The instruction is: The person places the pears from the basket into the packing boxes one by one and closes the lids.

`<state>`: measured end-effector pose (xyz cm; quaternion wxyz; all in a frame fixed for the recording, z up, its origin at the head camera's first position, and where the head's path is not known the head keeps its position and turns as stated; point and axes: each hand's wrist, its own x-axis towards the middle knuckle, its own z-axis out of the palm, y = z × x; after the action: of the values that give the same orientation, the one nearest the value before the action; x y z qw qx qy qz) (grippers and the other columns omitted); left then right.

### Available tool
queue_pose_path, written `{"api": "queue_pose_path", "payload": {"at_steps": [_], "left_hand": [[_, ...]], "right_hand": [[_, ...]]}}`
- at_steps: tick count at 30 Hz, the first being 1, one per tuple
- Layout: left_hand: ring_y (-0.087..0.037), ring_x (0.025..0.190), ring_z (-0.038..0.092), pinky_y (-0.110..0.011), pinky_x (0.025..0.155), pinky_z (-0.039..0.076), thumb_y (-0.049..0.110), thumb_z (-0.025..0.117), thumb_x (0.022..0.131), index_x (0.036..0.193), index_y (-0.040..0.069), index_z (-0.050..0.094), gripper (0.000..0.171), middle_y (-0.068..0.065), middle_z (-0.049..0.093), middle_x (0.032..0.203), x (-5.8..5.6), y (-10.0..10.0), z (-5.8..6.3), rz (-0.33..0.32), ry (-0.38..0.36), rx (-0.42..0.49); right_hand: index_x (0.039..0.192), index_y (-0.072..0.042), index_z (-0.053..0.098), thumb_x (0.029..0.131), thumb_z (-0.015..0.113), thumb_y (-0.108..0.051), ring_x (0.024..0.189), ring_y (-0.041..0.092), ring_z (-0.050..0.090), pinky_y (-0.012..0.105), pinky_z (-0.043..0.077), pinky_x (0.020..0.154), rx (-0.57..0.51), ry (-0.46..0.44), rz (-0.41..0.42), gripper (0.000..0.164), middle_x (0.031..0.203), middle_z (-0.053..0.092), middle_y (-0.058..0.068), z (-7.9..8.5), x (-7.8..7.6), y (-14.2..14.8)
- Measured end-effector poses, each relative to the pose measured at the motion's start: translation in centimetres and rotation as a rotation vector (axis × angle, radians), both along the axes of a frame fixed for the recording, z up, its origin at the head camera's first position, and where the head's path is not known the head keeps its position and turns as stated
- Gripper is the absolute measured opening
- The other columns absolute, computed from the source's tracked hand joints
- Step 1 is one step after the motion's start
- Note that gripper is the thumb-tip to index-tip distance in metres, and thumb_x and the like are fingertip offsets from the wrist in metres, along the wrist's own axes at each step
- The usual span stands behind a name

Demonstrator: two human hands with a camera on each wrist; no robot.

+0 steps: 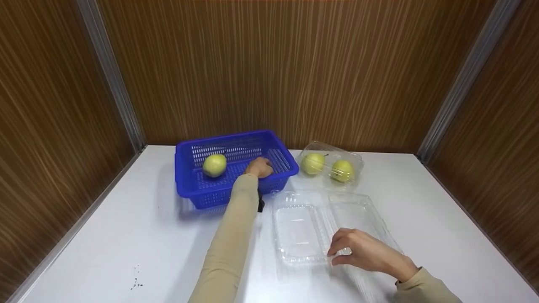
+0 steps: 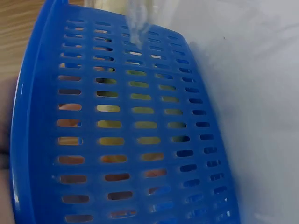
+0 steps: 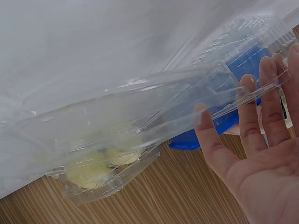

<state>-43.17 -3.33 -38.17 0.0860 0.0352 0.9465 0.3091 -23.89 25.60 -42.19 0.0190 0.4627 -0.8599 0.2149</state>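
My left hand [image 1: 259,167] reaches into the right end of a blue slotted basket [image 1: 236,194]. Through the basket's slots in the left wrist view, a yellow-green apple [image 2: 109,124] shows with fingers about it; the head view hides it beneath the hand. Another yellow-green apple [image 1: 214,165] sits at the basket's left. My right hand [image 1: 366,251] is over the near part of an open clear plastic clamshell box [image 1: 298,231], thumb and fingers apart. In the right wrist view its loosely bent fingers [image 3: 252,121] lie along a clear plastic edge; firm contact cannot be told.
Behind the open box, a closed clear clamshell [image 1: 356,162] holds two yellow-green apples [image 1: 313,163]. Everything rests on a white table [image 1: 105,235]. Wood-patterned panels [image 1: 269,75] rise at the back and both sides.
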Motion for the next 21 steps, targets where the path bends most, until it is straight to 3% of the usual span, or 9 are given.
{"api": "queue_pose_path", "payload": {"at_steps": [4,9,15,16,17,21], "left_hand": [[-0.031,0.133,0.049,-0.042,0.111,0.039,0.017,0.053,0.094,0.138,0.004,0.055,0.045,-0.014,0.055,0.141,0.3,0.0,0.2,0.063,0.01,-0.033],[-0.031,0.131,0.05,-0.039,0.111,0.04,0.018,0.065,0.092,0.133,0.001,0.058,0.045,-0.016,0.058,0.138,0.4,0.0,0.3,0.112,0.005,-0.048],[-0.029,0.125,0.055,-0.039,0.108,0.042,0.019,0.061,0.093,0.13,-0.003,0.059,0.043,-0.018,0.06,0.133,-1.0,-0.3,-0.6,0.131,-0.086,-0.061],[-0.03,0.12,0.058,-0.039,0.104,0.046,0.019,0.061,0.092,0.128,-0.002,0.06,0.042,-0.018,0.062,0.129,-2.0,-0.3,-1.5,0.137,-0.068,-0.065],[-0.03,0.12,0.058,-0.04,0.104,0.046,0.019,0.061,0.092,0.129,-0.002,0.059,0.043,-0.018,0.062,0.13,-2.2,-0.3,-1.7,0.14,-0.069,-0.061],[-0.033,0.123,0.056,-0.041,0.105,0.045,0.022,0.066,0.091,0.131,-0.001,0.057,0.047,-0.018,0.06,0.131,-2.0,-0.3,-1.7,0.169,-0.04,-0.004]], "right_hand": [[0.095,-0.015,0.078,0.083,0.076,-0.021,0.089,0.008,0.063,0.025,0.054,0.077,0.007,-0.014,-0.004,0.013,0.092,0.069,-0.009,0.1,0.0,0.0],[0.094,-0.015,0.078,0.083,0.076,-0.02,0.089,0.007,0.063,0.026,0.054,0.077,0.02,-0.012,-0.014,0.012,0.091,0.069,-0.009,0.2,0.0,0.0],[0.094,-0.015,0.078,0.082,0.077,-0.018,0.088,0.007,0.063,0.024,0.054,0.077,0.017,0.016,0.004,0.013,0.09,0.07,-0.01,0.1,0.0,-0.1],[0.093,-0.014,0.078,0.082,0.078,-0.018,0.088,0.007,0.063,0.024,0.054,0.076,0.014,0.028,0.009,0.012,0.089,0.07,-0.01,0.1,0.0,-0.1],[0.093,-0.014,0.078,0.081,0.078,-0.018,0.088,0.007,0.063,0.024,0.054,0.076,0.011,0.036,0.011,0.012,0.089,0.07,-0.01,0.1,0.0,-0.1],[0.092,-0.014,0.078,0.081,0.079,-0.017,0.087,0.007,0.063,0.024,0.053,0.076,0.006,0.042,0.018,0.012,0.088,0.07,-0.009,0.1,-0.1,-0.2]]}}
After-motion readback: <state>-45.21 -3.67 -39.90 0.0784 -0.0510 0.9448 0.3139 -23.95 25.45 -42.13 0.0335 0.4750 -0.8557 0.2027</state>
